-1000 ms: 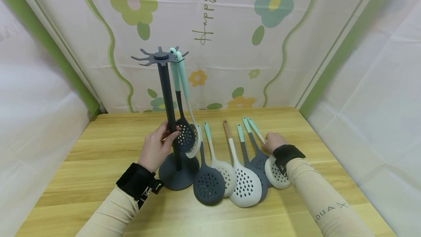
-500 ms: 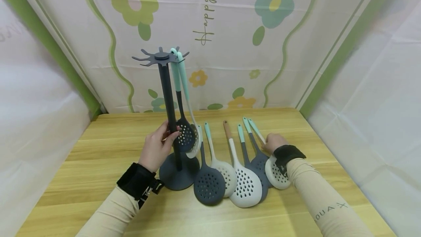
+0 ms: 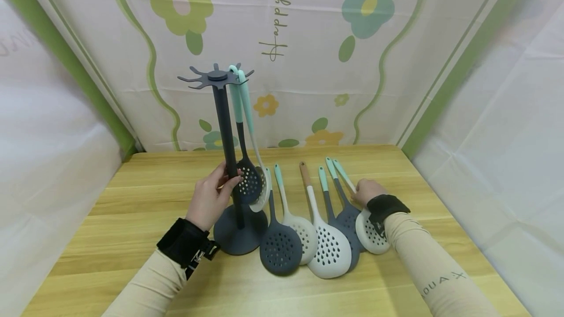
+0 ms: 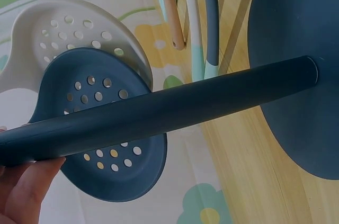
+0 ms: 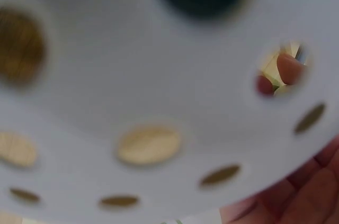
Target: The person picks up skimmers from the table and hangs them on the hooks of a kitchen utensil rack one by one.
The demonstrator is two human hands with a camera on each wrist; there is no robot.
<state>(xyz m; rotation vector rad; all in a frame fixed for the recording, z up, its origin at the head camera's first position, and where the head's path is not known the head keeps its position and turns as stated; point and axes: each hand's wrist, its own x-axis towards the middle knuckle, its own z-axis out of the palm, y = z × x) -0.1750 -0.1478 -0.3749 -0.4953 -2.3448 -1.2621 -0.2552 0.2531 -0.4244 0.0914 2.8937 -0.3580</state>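
Observation:
My left hand grips the post of a dark utensil stand, thumb and fingers around it. From the stand's hooked top hang a dark skimmer and a white skimmer, both with mint handles. In the left wrist view, their perforated heads sit behind the post. At the right, my right hand holds the handle of another white skimmer, whose mint end sticks out past the fingers. That skimmer's head fills the right wrist view, blurred, with fingers partly showing behind it.
Between the hands lie a dark skimmer, a white skimmer, a white slotted turner with a brown handle, and dark utensils partly beneath it. The wooden table ends at a flower-print cloth.

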